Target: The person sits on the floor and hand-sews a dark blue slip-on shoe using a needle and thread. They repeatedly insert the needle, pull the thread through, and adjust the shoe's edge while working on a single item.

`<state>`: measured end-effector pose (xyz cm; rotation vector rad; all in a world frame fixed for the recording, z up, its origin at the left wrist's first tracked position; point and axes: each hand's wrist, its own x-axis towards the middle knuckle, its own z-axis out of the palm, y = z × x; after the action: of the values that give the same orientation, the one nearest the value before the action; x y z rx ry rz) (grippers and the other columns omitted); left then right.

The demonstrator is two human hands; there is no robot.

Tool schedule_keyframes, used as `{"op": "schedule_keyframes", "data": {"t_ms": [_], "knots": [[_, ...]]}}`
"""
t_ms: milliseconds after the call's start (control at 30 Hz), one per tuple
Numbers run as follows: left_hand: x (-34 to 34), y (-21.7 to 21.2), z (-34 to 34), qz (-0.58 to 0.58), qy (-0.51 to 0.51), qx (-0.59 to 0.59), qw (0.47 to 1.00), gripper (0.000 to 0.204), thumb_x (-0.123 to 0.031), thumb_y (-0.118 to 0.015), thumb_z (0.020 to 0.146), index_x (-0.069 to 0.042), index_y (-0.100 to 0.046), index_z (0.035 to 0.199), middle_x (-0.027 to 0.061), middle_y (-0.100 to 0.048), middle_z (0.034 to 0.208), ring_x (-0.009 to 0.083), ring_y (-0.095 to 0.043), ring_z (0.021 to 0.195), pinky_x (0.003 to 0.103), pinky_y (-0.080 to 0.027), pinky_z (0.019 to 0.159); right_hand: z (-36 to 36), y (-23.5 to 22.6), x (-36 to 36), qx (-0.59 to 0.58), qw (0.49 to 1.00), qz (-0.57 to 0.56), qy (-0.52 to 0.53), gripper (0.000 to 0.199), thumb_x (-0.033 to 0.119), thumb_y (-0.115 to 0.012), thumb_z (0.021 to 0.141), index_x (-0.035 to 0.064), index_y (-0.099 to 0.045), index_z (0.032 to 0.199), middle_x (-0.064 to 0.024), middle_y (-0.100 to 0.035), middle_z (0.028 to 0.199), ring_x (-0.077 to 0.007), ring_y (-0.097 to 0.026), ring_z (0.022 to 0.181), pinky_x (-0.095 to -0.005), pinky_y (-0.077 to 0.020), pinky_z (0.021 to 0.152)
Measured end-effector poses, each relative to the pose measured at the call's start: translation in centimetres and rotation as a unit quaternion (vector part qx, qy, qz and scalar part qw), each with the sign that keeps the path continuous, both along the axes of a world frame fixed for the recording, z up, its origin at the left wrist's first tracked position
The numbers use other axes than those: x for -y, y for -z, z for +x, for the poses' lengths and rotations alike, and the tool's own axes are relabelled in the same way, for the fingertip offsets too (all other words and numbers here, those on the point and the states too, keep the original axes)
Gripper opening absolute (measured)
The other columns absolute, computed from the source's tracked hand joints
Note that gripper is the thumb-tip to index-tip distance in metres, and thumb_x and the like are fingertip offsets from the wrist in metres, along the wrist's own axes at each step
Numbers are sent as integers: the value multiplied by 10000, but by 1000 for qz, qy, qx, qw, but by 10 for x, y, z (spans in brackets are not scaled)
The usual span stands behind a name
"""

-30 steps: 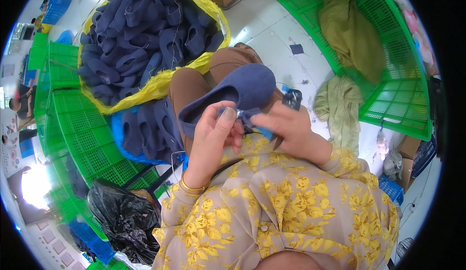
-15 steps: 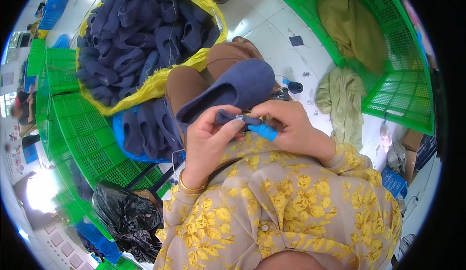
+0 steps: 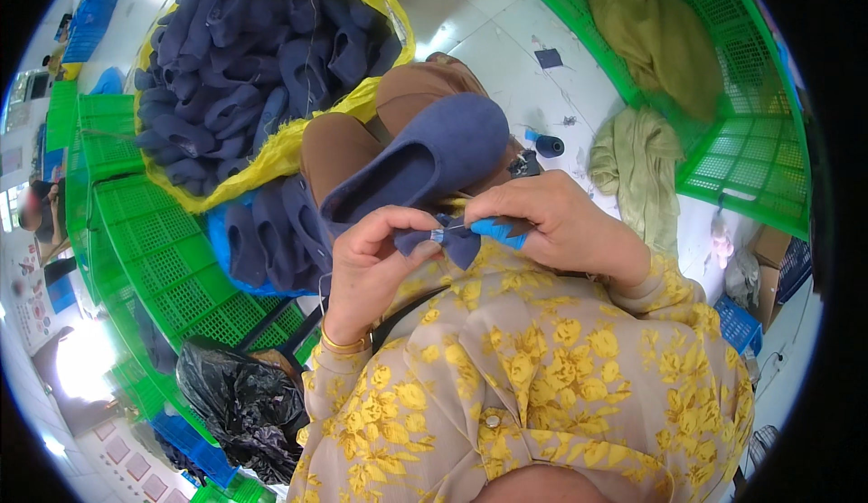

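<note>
A small dark blue fabric bow (image 3: 461, 246) with a shiny pale band at its middle is pinched between the thumb and fingers of my left hand (image 3: 375, 263). My right hand (image 3: 565, 223), with blue tape wrapped round one finger, is closed just to the right of it. Its fingertips grip a thin, straight, light sliver that looks like a needle (image 3: 455, 227), running toward the bow's band. Just beyond both hands, a dark blue slip-on shoe (image 3: 470, 137) lies across my brown-trousered lap, its opening upward and its toe to the upper right.
A yellow-rimmed sack (image 3: 405, 28) heaped with blue shoes stands at the upper left. More shoes (image 3: 268, 236) lie in blue plastic below it. Green crates (image 3: 172, 250) flank me, with olive cloth (image 3: 637, 164) at the right. A dark thread spool (image 3: 549, 147) lies on the floor.
My right hand has drawn slightly right, off the bow's end, and the needle-like sliver now shows. The bow has turned so its right loop spreads downward. My left hand keeps its pinch.
</note>
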<state>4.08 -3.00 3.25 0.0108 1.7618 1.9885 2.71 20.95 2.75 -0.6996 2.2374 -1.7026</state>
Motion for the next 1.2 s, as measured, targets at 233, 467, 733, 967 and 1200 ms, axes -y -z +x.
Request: {"op": "schedule_keyframes", "data": {"t_ms": [233,467,733,967,1200], "knots": [[-1,1,-1,-3,11,-17,1000,204,54,-716,804,24,-634,988,91,-660,984,145,-641,875,273,-536,799,-5,-6,-6,-7,999,29,-36,445,-99,-572,660,58,-664,1066,-125,-689,911,-311,-666,810,-357,-531,691],[1,-1,-3,-11,42,-37,998,214,124,-711,749,16,-654,926,90,-666,979,161,-636,917,287,-516,838,-6,-4,-7,-27,996,37,-76,456,-77,-586,652,58,-660,1081,-127,-692,933,-325,-657,818,-373,-525,666],[1,-1,-3,2,33,-17,999,217,133,-699,750,17,-640,923,103,-670,959,180,-648,927,304,-524,853,-8,-10,-8,-27,995,31,-90,455,-66,-590,649,61,-661,1081,-123,-693,927,-331,-656,822,-389,-523,675],[3,2,-3,10,36,-8,999,194,119,-694,773,17,-634,928,104,-670,957,171,-649,912,299,-527,844,-8,-13,-10,-41,993,48,-101,442,-67,-596,645,63,-670,1061,-122,-689,896,-323,-657,792,-388,-521,649],[3,2,-2,9,23,3,1000,196,112,-690,785,12,-635,945,96,-677,979,150,-645,917,286,-524,846,-7,-11,-5,-82,991,62,-89,454,-70,-587,635,64,-672,1060,-116,-684,888,-313,-657,763,-381,-523,623]]}}
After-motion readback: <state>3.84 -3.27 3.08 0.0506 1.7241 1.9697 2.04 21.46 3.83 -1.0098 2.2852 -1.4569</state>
